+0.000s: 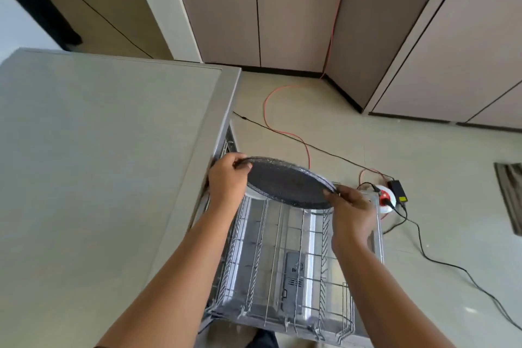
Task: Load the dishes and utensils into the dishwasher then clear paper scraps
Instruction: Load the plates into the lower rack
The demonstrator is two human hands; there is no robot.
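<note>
A dark speckled round plate (288, 182) hangs tilted above the far end of the pulled-out wire dishwasher rack (282, 271). My left hand (227, 179) grips its left rim, close to the counter's edge. My right hand (351, 212) pinches its right rim. A white dish edge (252, 194) shows just under the plate at the rack's far end. The rest of the rack holds no dishes, and the open dishwasher door with its detergent compartment (293, 271) shows through the wires.
A grey countertop (99, 164) fills the left. On the tiled floor to the right lie a red cable (282, 130), black cables (440, 260), a cable reel (384, 199) and a black adapter (397, 191). Cabinets (254, 8) line the far wall.
</note>
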